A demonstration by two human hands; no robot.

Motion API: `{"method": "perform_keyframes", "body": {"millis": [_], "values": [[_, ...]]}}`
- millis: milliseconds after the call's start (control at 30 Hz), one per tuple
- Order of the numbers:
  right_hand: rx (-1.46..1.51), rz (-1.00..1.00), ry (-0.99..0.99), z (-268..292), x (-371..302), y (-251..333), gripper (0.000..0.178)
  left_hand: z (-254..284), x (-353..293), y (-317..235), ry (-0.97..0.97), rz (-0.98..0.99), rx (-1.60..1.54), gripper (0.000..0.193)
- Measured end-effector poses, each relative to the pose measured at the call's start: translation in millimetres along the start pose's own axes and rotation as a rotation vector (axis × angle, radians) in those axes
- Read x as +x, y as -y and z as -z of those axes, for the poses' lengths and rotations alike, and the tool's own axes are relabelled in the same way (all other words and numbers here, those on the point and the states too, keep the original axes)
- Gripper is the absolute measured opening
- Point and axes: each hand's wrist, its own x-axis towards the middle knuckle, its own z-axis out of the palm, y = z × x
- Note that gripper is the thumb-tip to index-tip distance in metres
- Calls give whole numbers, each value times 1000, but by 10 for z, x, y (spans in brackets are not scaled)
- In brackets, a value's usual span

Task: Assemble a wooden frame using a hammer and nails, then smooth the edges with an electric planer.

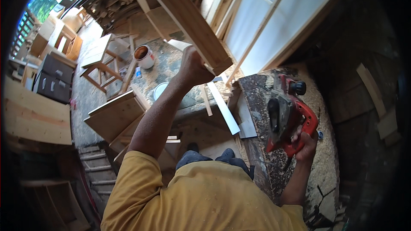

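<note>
My left hand (195,67) is closed around the lower end of a long wooden board (186,15), which rises away from me toward the top of the view. Part of its grip is hidden behind my wrist. On the right, my right hand (305,145) is wrapped round the rear handle of a red and black electric planer (284,115). The planer is tilted over a dark, worn workbench (263,145) strewn with wood shavings. Whether it touches the bench top I cannot tell.
A large framed white panel (274,17) leans beyond the bench. A white strip (223,110) lies below my left hand. To the left are an open bucket (144,56), a small wooden stool (100,57), wooden panels (117,113) and a dark drawer unit (53,79).
</note>
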Motion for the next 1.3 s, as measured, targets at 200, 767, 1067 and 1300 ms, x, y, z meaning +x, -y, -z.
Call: {"method": "perform_keyframes", "body": {"millis": [200,767,1067,1300], "values": [[-215,136,134,-769,-678,586,65,-106,-12,23,13,-28,-24,20],[-325,136,373,-1535,-510,362,44,-34,-256,181,15,65,-83,44],[-337,157,362,-1702,-448,333,47,-67,-332,216,-37,93,-246,33],[-306,165,352,-1749,-431,306,49,-28,-302,207,13,-7,-84,26]]}}
